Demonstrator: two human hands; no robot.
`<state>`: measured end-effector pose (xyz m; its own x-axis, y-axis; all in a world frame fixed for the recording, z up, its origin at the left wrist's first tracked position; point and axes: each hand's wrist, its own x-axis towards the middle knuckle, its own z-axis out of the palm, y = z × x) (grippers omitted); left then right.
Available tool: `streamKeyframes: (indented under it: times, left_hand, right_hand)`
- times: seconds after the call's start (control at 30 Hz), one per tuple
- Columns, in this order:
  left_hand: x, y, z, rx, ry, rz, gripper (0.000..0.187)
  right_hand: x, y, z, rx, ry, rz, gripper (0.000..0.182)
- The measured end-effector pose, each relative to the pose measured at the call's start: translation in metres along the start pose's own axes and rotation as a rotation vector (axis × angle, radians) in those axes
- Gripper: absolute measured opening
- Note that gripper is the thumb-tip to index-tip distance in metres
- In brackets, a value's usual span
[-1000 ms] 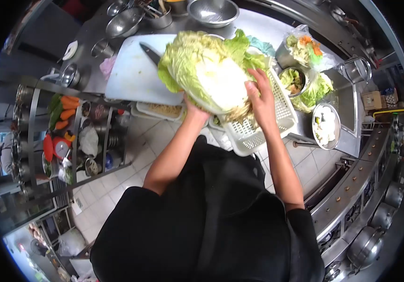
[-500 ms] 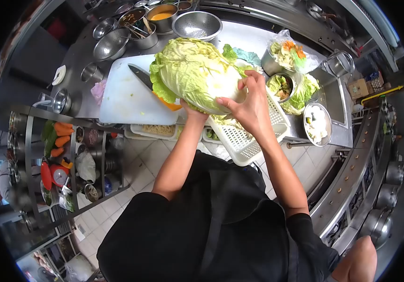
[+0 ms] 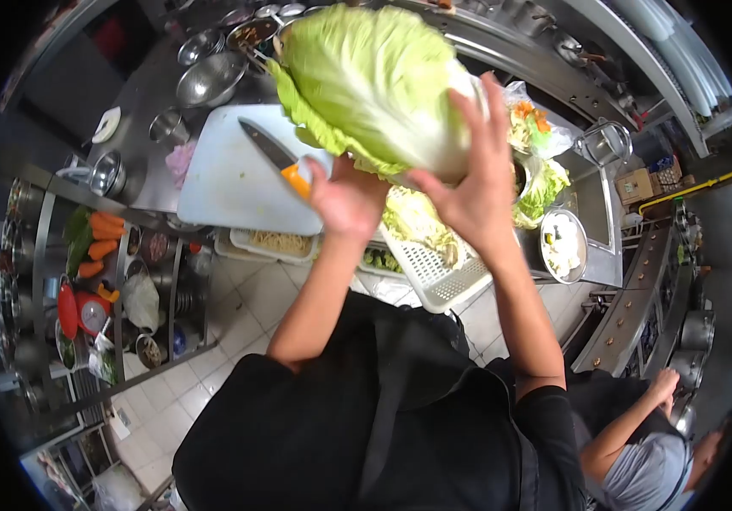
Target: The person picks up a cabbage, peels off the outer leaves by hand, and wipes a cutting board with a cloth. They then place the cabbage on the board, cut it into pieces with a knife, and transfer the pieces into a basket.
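A large napa cabbage [image 3: 374, 85] is held up above the counter, its white base toward the right. My left hand [image 3: 349, 200] supports it from below on the left; the thumb shows, while most fingers are hidden beneath. Against the white base, my right hand [image 3: 478, 175] grips with thumb and fingers spread around it. A knife with an orange handle [image 3: 295, 180] lies on the white cutting board [image 3: 221, 192] left of the cabbage. Below my hands, loose cabbage leaves [image 3: 413, 217] sit in a white perforated basket [image 3: 447, 289] at the counter's front edge.
A metal bowl of white pieces [image 3: 563, 247] stands right of the basket, near the sink [image 3: 597, 200]. Metal bowls [image 3: 211, 81] line the back left. Carrots [image 3: 103, 247] are on a left-hand rack [image 3: 42, 255]. Another person [image 3: 647, 468] is close at lower right.
The cabbage has risen toward me and turned, with both hands on it. My left thumb now shows. Another person has come more into view at lower right.
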<state>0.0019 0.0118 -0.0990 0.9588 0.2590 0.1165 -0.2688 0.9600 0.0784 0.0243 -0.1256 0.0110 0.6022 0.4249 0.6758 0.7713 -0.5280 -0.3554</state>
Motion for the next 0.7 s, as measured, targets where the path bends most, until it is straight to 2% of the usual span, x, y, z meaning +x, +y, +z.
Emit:
streamKeyframes:
  times: [0.03, 0.07, 0.1, 0.13, 0.2, 0.23, 0.27, 0.33, 0.37, 0.4, 0.43, 0.5, 0.53, 0.6, 0.63, 0.7]
  left_hand:
    - [-0.001, 0.010, 0.008, 0.067, 0.018, -0.046, 0.092]
    - [0.004, 0.015, 0.006, 0.018, -0.026, -0.050, 0.078]
    - [0.011, 0.011, 0.001, 0.495, -0.092, 0.063, 0.070]
    - [0.020, 0.002, -0.008, 0.472, -0.128, 0.070, 0.065]
    - [0.038, -0.017, -0.024, 0.426, -0.201, 0.083, 0.055]
    - [0.032, -0.017, -0.023, 0.245, -0.223, -0.020, 0.057]
    - [0.025, -0.017, -0.025, 0.064, -0.234, -0.117, 0.059]
    - [0.017, -0.022, -0.046, 0.127, -0.145, -0.113, 0.060]
    - [0.004, -0.025, -0.052, 0.180, -0.067, -0.098, 0.062]
    - [-0.003, -0.027, -0.054, 0.179, -0.054, -0.099, 0.062]
    - [-0.004, -0.029, -0.046, 0.413, -0.108, 0.034, 0.060]
    - [-0.002, -0.029, -0.041, 0.540, -0.144, 0.123, 0.058]
    - [-0.002, -0.029, -0.038, 0.602, -0.158, 0.170, 0.058]
    - [0.005, -0.027, -0.030, 0.399, -0.132, 0.194, 0.053]
    - [0.010, -0.026, -0.028, 0.354, -0.126, 0.204, 0.053]
    - [0.018, -0.024, -0.030, 0.332, -0.089, 0.200, 0.052]
  right_hand:
    - [0.012, 0.000, -0.017, 0.051, 0.008, 0.030, 0.090]
    - [0.020, 0.001, -0.029, 0.107, 0.017, 0.057, 0.090]
    - [0.022, 0.010, -0.032, 0.250, -0.026, 0.161, 0.085]
    - [0.020, 0.019, -0.026, 0.248, -0.019, 0.150, 0.085]
    - [0.003, 0.034, -0.009, 0.498, -0.166, 0.440, 0.077]
    - [-0.007, 0.039, -0.001, 0.583, -0.216, 0.561, 0.075]
    - [-0.015, 0.048, 0.011, 0.360, -0.185, 0.377, 0.075]
    - [-0.028, 0.050, 0.018, 0.428, -0.246, 0.659, 0.069]
    - [-0.027, 0.044, 0.016, 0.397, -0.252, 0.656, 0.065]
    - [-0.030, 0.043, 0.020, 0.141, -0.135, 0.360, 0.067]
    - [-0.028, 0.034, 0.019, 0.053, -0.172, 0.277, 0.069]
    - [-0.033, 0.013, 0.025, -0.050, -0.183, 0.142, 0.068]
    - [-0.033, 0.013, 0.028, -0.048, -0.186, 0.135, 0.068]
    - [-0.027, 0.015, 0.035, 0.039, -0.181, 0.242, 0.063]
    - [-0.020, 0.018, 0.036, 0.005, -0.128, 0.158, 0.061]
    - [-0.012, 0.017, 0.032, 0.027, -0.152, 0.214, 0.060]
